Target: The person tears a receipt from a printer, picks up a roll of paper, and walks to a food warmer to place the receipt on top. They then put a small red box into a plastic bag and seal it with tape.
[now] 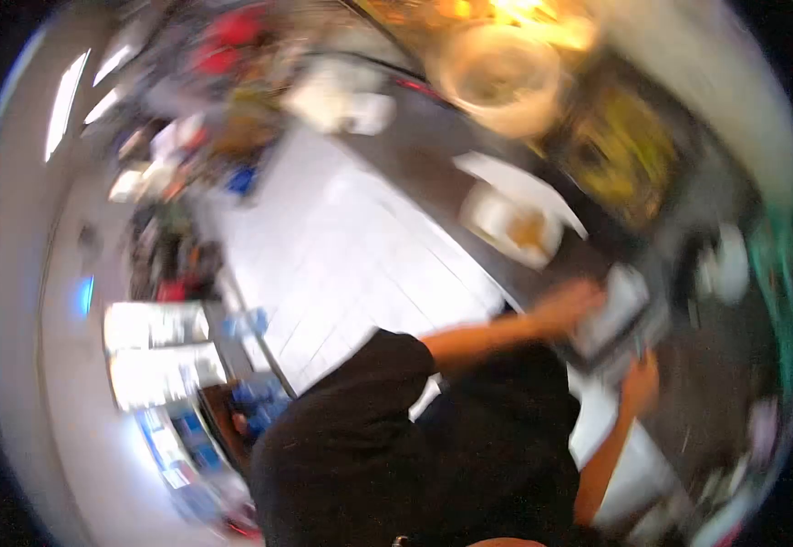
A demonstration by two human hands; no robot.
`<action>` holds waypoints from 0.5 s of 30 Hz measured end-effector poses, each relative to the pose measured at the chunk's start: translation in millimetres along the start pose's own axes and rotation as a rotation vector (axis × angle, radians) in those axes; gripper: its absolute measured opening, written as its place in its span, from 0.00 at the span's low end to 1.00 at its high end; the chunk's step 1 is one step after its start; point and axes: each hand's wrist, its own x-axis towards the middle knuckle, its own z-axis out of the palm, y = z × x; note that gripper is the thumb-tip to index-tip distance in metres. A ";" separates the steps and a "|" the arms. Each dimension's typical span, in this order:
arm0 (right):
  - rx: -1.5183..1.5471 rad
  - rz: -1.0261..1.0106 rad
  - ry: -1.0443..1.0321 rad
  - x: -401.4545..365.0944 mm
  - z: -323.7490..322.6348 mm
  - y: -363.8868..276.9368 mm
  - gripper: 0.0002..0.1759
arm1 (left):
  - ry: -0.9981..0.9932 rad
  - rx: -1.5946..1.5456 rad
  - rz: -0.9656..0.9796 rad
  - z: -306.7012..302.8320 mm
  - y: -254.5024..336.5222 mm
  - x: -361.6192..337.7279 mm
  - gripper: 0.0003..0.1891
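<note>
The pale tray slants near-left to far-right between left hand, which is nearer, and right hand, grips too blurred to tell.

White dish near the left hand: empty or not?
Apparently not empty: a brown patch shows within the white dish. Blur hides what it is and how full.

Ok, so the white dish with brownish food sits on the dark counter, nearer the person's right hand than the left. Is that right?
Not quite: in the head view, the white dish with brownish food on the dark counter is nearer the left hand than the right hand.
</note>
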 end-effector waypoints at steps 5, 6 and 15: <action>-0.370 -0.148 0.054 33.1 26.7 168.1 0.25 | 0.225 -0.732 -0.392 -58.4 40.0 -150.0 0.27; -0.417 -0.280 0.087 37.9 30.0 195.4 0.29 | -0.122 -0.849 -0.623 -66.3 39.7 -186.9 0.23; 0.091 -0.275 -0.505 72.7 67.7 147.0 0.29 | -0.373 -0.580 -0.722 -92.2 -20.0 -237.9 0.12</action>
